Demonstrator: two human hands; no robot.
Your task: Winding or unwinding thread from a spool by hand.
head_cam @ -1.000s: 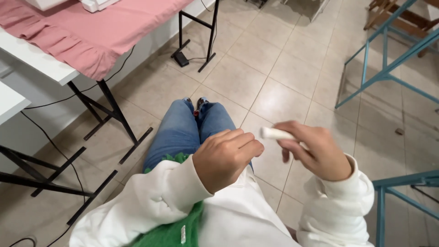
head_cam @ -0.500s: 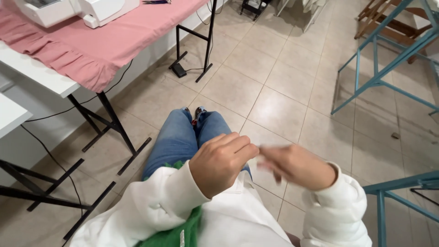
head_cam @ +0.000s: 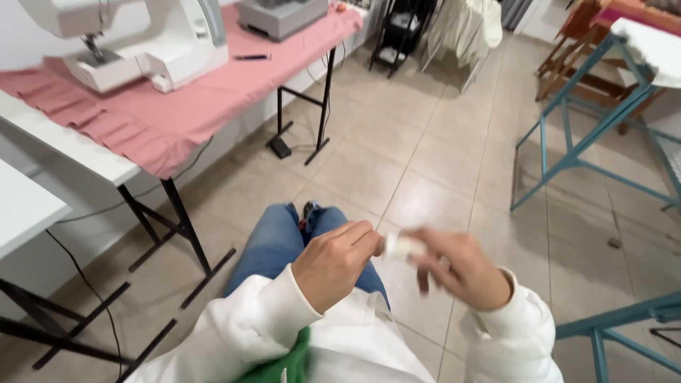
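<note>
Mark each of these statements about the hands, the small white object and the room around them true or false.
1. Both hands meet at a small white object. True.
2. The left hand rests on the table. False: it is raised over the lap, above the blue jeans.
3. A white sewing machine stands on a pink cloth. True.
4. The floor is carpeted. False: it is tiled.
5. The right hand is blurred. True.

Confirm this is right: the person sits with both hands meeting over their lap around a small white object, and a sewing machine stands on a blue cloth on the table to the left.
One detail is wrong: the cloth under the sewing machine is pink, not blue, as the head view shows. The rest holds: left hand and right hand meet at the small white object.
</note>
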